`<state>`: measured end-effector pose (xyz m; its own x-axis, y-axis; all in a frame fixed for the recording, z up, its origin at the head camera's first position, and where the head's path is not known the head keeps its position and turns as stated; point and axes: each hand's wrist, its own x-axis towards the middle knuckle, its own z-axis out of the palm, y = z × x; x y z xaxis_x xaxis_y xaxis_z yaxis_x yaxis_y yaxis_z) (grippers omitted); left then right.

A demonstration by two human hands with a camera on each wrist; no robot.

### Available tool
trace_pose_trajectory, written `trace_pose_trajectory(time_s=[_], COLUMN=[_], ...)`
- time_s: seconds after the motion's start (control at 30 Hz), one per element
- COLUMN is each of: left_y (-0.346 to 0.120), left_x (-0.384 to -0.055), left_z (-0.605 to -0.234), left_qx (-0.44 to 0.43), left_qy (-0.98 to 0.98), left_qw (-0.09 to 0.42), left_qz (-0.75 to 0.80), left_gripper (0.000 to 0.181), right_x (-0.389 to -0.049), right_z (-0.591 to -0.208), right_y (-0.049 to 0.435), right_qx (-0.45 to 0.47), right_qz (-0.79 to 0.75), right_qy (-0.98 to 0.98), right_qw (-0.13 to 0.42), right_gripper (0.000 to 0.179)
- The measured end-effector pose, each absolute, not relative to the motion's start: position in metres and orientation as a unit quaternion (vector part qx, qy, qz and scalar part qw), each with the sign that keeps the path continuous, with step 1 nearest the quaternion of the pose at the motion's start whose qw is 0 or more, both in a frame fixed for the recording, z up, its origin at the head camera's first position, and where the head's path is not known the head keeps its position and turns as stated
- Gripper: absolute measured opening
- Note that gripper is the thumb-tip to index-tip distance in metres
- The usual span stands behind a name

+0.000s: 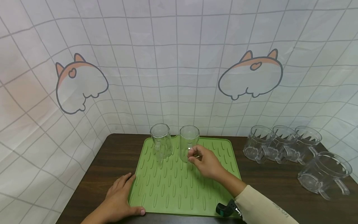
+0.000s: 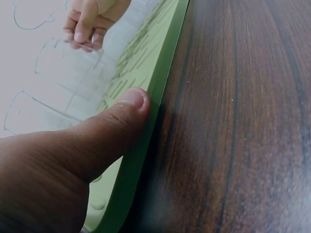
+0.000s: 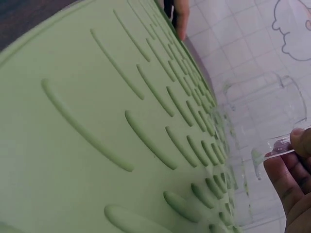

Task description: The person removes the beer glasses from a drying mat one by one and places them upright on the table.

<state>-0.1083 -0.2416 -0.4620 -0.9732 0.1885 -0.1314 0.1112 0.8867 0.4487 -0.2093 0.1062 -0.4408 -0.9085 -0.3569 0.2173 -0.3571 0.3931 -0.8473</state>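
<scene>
the right hand [image 1: 205,161] pinches, between thumb and fingers, the handle of one clear mug [image 1: 186,143], and the fingers cover a part of this handle. this mug is standing at the back of the green mat [image 1: 170,189], near its middle. just beside it, to its left, stands a second clear mug [image 1: 161,141], with a narrow gap between. the left hand [image 1: 118,197] is not grasping; it rests with extended fingers on the left front corner of the mat, thumb along the front edge. at the right, on the dark wooden table [image 1: 89,186], three clear mugs [image 1: 281,143] stand in a close row, and a fourth mug [image 1: 321,174] is nearer to the person. behind the table hangs a white grid-patterned cloth [image 1: 173,71], which limits the space behind the mat. a black device [image 1: 227,209] is at the right wrist, over the mat's front edge.
</scene>
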Motion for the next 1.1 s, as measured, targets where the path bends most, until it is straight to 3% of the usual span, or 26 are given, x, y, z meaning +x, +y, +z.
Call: trace_pose_trajectory(time_s=[0.6, 1.1], left_y=[-0.242, -0.241], left_x=[-0.109, -0.110], left_z=[-0.463, -0.462], left_qx=[0.074, 0.078], left_qy=[0.968, 0.968], left_qw=[0.094, 0.090], left_qz=[0.222, 0.222], left_gripper=[0.136, 0.135], right_x=[-0.176, -0.148], right_z=[-0.430, -0.432], right_y=[0.140, 0.173], right_qx=[0.250, 0.273], right_qz=[0.488, 0.459], right_qy=[-0.836, -0.845], right_qw=[-0.004, 0.027], right_gripper=[0.013, 0.016])
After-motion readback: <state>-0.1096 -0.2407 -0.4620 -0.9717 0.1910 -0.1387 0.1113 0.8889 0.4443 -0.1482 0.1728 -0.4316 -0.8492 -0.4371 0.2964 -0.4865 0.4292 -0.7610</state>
